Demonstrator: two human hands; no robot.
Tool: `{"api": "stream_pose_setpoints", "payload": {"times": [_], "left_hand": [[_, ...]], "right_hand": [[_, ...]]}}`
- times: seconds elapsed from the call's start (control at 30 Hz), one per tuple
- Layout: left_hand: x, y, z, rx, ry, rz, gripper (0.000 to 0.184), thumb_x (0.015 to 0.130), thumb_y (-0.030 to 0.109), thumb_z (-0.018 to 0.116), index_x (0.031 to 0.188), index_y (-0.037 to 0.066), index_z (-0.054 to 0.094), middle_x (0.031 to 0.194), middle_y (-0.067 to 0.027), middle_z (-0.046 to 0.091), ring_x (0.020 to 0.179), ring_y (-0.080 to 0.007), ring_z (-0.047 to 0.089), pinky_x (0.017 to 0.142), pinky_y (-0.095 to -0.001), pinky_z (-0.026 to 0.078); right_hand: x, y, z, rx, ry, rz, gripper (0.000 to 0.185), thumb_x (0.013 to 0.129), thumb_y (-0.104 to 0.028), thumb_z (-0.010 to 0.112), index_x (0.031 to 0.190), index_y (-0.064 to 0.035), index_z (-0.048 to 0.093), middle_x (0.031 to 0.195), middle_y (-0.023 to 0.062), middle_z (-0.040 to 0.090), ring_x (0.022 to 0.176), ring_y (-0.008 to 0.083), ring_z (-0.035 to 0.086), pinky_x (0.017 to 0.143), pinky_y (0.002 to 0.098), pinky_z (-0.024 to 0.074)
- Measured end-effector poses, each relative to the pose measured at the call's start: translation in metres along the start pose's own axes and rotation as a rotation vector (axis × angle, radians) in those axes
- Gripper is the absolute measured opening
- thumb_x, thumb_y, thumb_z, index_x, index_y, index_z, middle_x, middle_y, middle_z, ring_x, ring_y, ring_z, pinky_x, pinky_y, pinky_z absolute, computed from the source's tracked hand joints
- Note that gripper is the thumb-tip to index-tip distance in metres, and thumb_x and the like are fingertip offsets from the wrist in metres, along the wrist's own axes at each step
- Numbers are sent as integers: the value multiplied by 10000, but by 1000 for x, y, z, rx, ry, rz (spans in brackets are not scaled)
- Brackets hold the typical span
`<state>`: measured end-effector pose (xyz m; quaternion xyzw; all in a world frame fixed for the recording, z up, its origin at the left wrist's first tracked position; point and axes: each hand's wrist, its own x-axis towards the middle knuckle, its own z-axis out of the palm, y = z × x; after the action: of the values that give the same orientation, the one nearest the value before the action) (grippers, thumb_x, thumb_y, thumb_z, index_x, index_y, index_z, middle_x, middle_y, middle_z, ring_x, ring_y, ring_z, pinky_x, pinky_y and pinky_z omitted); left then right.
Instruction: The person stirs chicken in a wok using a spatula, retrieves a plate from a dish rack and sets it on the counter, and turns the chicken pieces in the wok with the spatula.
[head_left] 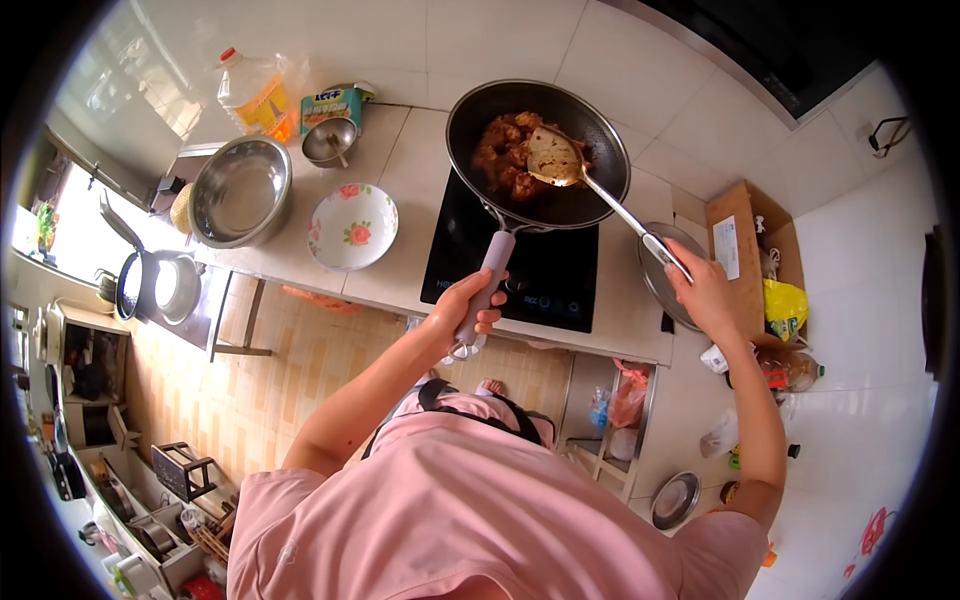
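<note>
My left hand (470, 305) is wrapped round the pale purple handle of a dark wok (600, 165), which is over the black induction cooktop (555, 275). Browned chunks of food in reddish sauce (505, 150) lie in the wok's left and middle part. In my right hand (703, 290) is the handle of a metal spatula (553, 157). Its wide, sauce-stained blade is over the food; whether it touches the pan I cannot tell. Left of the cooktop, a white plate with pink flowers (335, 235) rests on the counter.
A steel basin (240, 190), a small metal bowl with a spoon (328, 142) and an oil bottle (255, 95) stand at the left. On the right are a round lid (660, 280), a cardboard box (735, 215) and a bottle (795, 370). The counter edge (390, 305) runs before me.
</note>
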<state>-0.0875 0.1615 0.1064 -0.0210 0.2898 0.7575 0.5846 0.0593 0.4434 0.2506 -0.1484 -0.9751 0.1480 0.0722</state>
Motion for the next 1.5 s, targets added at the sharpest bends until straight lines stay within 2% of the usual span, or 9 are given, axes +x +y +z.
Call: {"api": "stream_pose_setpoints", "payload": {"times": [0.1,0.3,0.4,0.53,0.73,0.83,0.93,1.17,1.5], "left_hand": [[0,0,-1,-7,-10,0,402,932,367,452,1208,83,383,765,-13,417,504,-52,332,401,-175,264],[0,-1,-2,-7,-6,-3,396,932,368,453,1202,87,386,764,-12,420,505,-51,334,403,-172,266],[0,0,-2,-4,-3,5,395,932,369,453,1199,86,388,762,-11,424,503,-51,334,403,-173,267],[-1,0,-1,13,1,14,393,932,371,452,1194,85,391,761,-10,427,499,-50,333,404,-174,269],[-1,0,-1,4,-2,3,393,933,370,450,1199,87,389,761,-8,426,497,-48,331,404,-175,268],[0,0,-2,4,-15,7,391,934,368,449,1202,91,388,761,-8,424,497,-49,330,405,-174,270],[1,0,-2,-6,-5,-6,387,935,366,448,1201,91,389,760,-8,422,497,-50,330,404,-173,271],[1,0,-3,-9,-5,-4,382,937,363,445,1195,86,391,760,-13,422,501,-55,332,404,-177,270],[0,4,-2,1,8,-11,410,933,378,450,1209,82,387,751,-11,413,493,-51,322,391,-175,263]], "right_hand": [[4,-4,12,-176,26,-2,353,842,-185,555,1191,-135,543,652,200,595,599,387,575,562,462,455],[25,-2,17,-272,-42,-52,379,840,-180,565,1215,-145,525,633,177,597,619,374,588,599,457,473],[16,-16,-21,-401,-59,-156,395,830,-169,580,1220,-147,525,638,174,598,595,361,585,579,444,471],[1,-9,-52,-631,-55,-318,466,805,-163,604,1256,-228,506,609,106,570,548,290,568,536,399,460],[-1,-10,-50,-719,-98,-368,486,794,-171,620,1262,-226,502,600,91,558,521,269,565,504,378,467],[7,-11,-22,-767,-14,-421,482,797,-178,617,1263,-220,500,611,91,562,512,268,564,498,374,471],[15,5,8,-774,28,-385,470,801,-186,614,1257,-222,504,622,94,567,511,267,568,504,370,476],[10,-7,-40,-731,44,-252,450,812,-169,600,1250,-187,502,620,111,584,543,291,575,523,399,460],[38,17,-12,-518,30,-47,380,793,-163,610,1168,-117,574,714,159,630,612,327,611,578,413,482]]}}
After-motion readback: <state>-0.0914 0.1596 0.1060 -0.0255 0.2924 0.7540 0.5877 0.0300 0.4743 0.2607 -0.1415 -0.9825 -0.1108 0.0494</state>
